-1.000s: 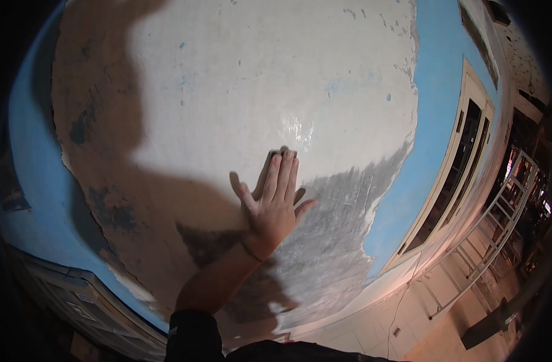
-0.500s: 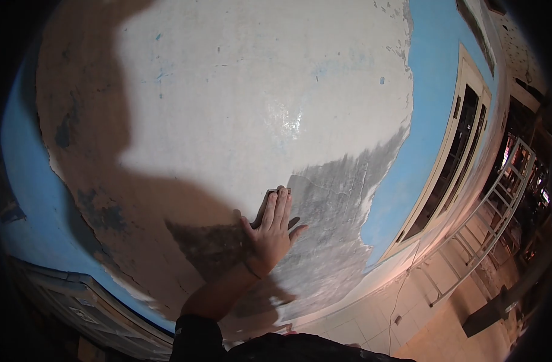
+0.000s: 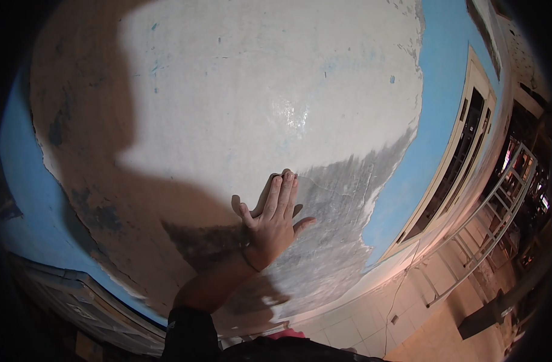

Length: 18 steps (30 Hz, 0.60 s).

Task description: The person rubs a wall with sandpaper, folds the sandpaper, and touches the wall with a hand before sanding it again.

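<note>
My left hand (image 3: 272, 226) lies against the wall (image 3: 228, 120), its back towards me. Three middle fingers are pressed close together over a small, thin, dark-edged pad (image 3: 295, 176), whose edge peeks out at the fingertips; most of it is hidden. Thumb and little finger are spread to the sides. Around the hand the pale surface meets a rough grey patch (image 3: 336, 187) on the right, and a darker patch lies at its left in shadow. My right hand is out of view.
Blue paint (image 3: 436, 120) borders the pale area, with a framed window (image 3: 451, 163) at right. A metal ladder (image 3: 490, 223) leans beyond it. A cable (image 3: 389, 320) crosses the tiled floor. A panelled object (image 3: 89, 301) stands at lower left.
My left hand has slid slightly up the wall with the pad, and its thumb is spread wider. The camera view has shifted a little.
</note>
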Motion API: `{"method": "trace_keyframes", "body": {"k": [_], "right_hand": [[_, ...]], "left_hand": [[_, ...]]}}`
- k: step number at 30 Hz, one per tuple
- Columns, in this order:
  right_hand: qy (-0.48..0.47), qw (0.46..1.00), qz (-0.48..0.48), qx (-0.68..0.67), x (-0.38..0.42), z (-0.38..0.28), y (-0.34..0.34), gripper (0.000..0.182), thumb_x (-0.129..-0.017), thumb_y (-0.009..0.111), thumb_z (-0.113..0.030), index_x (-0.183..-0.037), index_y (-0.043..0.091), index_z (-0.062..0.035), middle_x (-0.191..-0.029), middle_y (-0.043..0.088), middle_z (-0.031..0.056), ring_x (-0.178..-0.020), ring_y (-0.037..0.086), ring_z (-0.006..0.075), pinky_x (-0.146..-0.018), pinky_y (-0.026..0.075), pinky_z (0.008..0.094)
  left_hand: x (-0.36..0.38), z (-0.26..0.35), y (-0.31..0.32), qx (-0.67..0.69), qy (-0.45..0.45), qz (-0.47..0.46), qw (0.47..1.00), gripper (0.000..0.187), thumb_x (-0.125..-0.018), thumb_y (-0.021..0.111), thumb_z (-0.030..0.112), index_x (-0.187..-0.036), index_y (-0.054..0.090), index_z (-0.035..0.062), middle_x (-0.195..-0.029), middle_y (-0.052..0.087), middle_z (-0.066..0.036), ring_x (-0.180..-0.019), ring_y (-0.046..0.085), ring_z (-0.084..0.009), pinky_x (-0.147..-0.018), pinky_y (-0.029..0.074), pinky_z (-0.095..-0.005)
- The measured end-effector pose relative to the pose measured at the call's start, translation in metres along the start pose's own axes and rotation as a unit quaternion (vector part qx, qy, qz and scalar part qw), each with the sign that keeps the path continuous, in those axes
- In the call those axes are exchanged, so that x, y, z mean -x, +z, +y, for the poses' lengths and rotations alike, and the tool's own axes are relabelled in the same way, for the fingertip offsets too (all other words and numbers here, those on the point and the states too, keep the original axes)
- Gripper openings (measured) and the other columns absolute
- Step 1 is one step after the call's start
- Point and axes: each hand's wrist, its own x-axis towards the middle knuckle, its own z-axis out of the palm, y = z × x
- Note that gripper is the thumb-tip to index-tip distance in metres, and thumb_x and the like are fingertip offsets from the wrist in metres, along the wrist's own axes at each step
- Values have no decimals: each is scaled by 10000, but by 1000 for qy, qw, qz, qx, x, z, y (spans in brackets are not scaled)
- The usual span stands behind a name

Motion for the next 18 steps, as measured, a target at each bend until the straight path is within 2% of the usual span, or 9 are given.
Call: {"method": "trace_keyframes", "body": {"k": [5,8,11,14,17,18], "right_hand": [[-1,1000,-2,-1,-10,-5,1,291,-791,498,-301,-979,607,-109,-907,644,132,-896,625,299,-755,487,408],[-6,1000,5,5,-15,-11,7,294,-787,500,-316,-972,607,-114,-894,646,126,-889,626,300,-752,487,408],[-12,1000,21,18,-16,-12,10,298,-784,501,-331,-965,607,-119,-881,647,121,-882,626,301,-749,487,408],[-44,998,30,-16,-20,-1,23,346,-792,500,-336,-1042,599,-118,-946,649,128,-917,623,297,-789,484,412],[71,994,-8,-85,19,-29,-9,365,-799,490,-338,-1070,590,-116,-951,643,139,-935,616,295,-798,480,418],[46,997,-11,-62,15,-25,2,363,-798,491,-339,-1068,589,-117,-949,643,140,-935,615,297,-798,480,419]], "left_hand": [[13,1,-5,17,-8,-45,999,818,-792,309,701,-1327,401,89,-1429,304,-27,-1349,191,-191,-966,-94,-670],[9,-2,-4,43,-5,-42,998,826,-783,323,706,-1326,401,88,-1433,295,-32,-1350,188,-197,-966,-95,-673],[-6,-7,-5,14,2,-14,1000,845,-768,343,715,-1326,400,83,-1437,283,-41,-1351,184,-205,-960,-101,-680],[10,-2,-1,52,-19,-38,998,832,-781,327,708,-1327,397,85,-1440,278,-34,-1351,183,-195,-960,-108,-679],[23,-2,1,51,-13,-47,998,816,-794,315,699,-1330,393,89,-1440,276,-32,-1354,176,-182,-962,-119,-672],[21,-2,0,44,-12,-44,998,812,-797,316,694,-1332,391,88,-1441,274,-34,-1354,173,-182,-961,-124,-669]]}}
